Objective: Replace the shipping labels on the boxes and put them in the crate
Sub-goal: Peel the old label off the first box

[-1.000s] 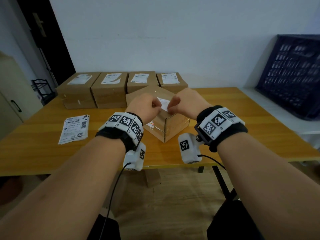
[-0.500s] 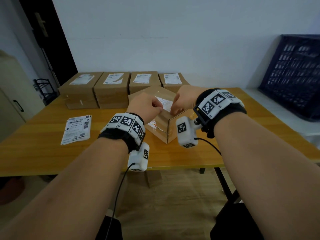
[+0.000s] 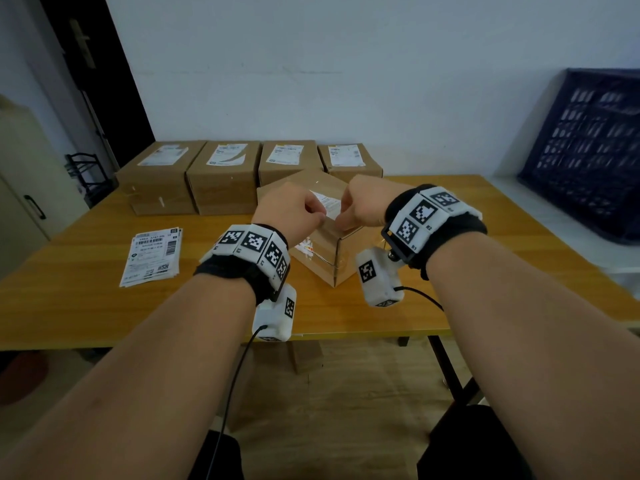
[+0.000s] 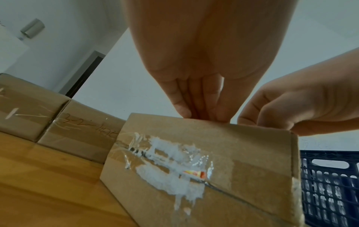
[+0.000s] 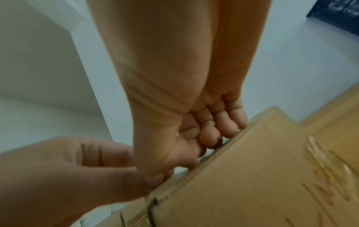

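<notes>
**Hands at the label on the front box**

Hands meet over a cardboard box (image 3: 322, 244) that sits turned corner-forward near the front of the wooden table (image 3: 86, 306). The left hand (image 3: 294, 211) has its fingers curled, with the fingertips (image 4: 194, 110) bunched together on the box's top near edge. The right hand (image 3: 363, 202) is also curled, thumb and forefinger closed at the edge of the white shipping label (image 3: 329, 206) on the box top; a thin pale strip shows between its fingertips in the right wrist view, though how much of the label is lifted cannot be told. The two hands are just beside each other, nearly touching.

The box's near side carries clear tape and torn white paper residue (image 4: 170, 165) with a small orange scrap.

Behind it, a row of four boxes (image 3: 225, 174) stands side by side along the back of the table against the wall, each with a white label on top. A small stack of loose labels (image 3: 152, 256) lies flat on the table to the left, well apart from the box being worked. The dark blue crate (image 3: 588, 150) is tilted up against the wall on a white surface to the right of the table.
</notes>
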{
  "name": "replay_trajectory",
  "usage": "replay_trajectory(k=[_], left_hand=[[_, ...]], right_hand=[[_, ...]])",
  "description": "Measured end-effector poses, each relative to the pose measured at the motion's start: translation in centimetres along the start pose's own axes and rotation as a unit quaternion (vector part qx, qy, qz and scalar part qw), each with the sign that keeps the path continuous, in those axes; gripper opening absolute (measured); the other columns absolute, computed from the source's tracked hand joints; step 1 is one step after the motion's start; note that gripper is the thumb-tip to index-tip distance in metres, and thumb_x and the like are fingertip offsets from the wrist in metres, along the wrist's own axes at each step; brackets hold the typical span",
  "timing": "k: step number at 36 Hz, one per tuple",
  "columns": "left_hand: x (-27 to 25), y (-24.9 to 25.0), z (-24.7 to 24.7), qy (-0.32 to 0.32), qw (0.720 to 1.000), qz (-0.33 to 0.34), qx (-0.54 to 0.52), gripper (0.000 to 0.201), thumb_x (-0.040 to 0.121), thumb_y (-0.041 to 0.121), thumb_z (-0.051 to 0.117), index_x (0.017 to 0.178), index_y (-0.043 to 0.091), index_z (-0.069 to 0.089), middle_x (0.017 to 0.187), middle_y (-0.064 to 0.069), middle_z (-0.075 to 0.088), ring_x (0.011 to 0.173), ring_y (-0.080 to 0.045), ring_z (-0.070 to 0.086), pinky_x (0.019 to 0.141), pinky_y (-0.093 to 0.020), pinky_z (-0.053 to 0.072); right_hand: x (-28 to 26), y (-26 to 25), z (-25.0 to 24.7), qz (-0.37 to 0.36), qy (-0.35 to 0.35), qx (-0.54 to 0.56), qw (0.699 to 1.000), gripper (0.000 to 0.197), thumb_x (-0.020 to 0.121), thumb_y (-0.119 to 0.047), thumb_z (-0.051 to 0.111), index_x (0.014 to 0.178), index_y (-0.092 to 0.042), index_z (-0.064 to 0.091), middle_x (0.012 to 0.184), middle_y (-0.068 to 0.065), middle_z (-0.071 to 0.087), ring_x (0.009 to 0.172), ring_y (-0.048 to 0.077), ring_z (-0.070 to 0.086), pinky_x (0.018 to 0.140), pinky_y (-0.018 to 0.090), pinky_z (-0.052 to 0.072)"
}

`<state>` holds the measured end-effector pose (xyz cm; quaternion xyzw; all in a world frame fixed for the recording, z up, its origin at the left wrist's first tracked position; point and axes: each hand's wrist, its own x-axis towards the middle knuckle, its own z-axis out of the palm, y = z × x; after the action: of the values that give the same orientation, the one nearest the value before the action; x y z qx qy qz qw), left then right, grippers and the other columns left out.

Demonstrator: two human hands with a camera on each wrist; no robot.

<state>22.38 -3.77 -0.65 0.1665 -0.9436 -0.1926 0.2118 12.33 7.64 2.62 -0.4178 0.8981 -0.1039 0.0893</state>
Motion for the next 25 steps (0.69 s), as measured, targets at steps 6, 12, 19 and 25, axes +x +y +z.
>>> replay_trajectory(k=[6, 12, 19, 25], left_hand=[[-0.1, 0.1, -0.1, 0.001, 1.0, 0.007, 0.013, 0.016, 0.091, 0.024, 0.06, 0.095, 0.021, 0.075, 0.098, 0.006, 0.07, 0.087, -0.007, 0.059, 0.078, -0.024, 0.048], [-0.3, 0.1, -0.2, 0.0, 1.0, 0.002, 0.004, 0.017, 0.092, 0.026, 0.06, 0.098, 0.021, 0.074, 0.1, 0.006, 0.07, 0.09, -0.008, 0.06, 0.078, -0.024, 0.047], [-0.5, 0.5, -0.4, -0.011, 0.999, 0.01, 0.048, 0.02, 0.094, 0.026, 0.055, 0.101, 0.023, 0.074, 0.103, 0.007, 0.07, 0.092, -0.011, 0.062, 0.08, -0.029, 0.052], [-0.7, 1.0, -0.8, -0.058, 0.992, 0.028, 0.105, 0.025, 0.096, 0.022, 0.049, 0.1, 0.02, 0.074, 0.095, -0.001, 0.07, 0.086, -0.018, 0.063, 0.08, -0.035, 0.054]], right_hand=[[-0.4, 0.2, 0.3, -0.022, 0.029, -0.006, 0.999, 0.027, 0.089, -0.03, 0.065, 0.102, -0.007, 0.069, 0.101, 0.006, 0.069, 0.093, 0.022, 0.065, 0.078, 0.03, 0.051], [-0.9, 1.2, -0.6, -0.052, 0.056, 0.016, 0.997, 0.016, 0.089, -0.027, 0.068, 0.1, -0.018, 0.075, 0.105, -0.005, 0.069, 0.097, 0.01, 0.061, 0.079, 0.023, 0.044], [-1.0, 0.1, -0.4, -0.054, 0.059, -0.078, 0.994, 0.017, 0.089, -0.023, 0.067, 0.102, -0.017, 0.075, 0.103, -0.002, 0.07, 0.094, 0.015, 0.064, 0.086, 0.03, 0.054], [-1.3, -0.8, 0.5, -0.063, 0.112, -0.184, 0.975, 0.013, 0.091, -0.02, 0.061, 0.092, -0.014, 0.072, 0.086, 0.001, 0.067, 0.076, 0.018, 0.062, 0.065, 0.028, 0.05]])
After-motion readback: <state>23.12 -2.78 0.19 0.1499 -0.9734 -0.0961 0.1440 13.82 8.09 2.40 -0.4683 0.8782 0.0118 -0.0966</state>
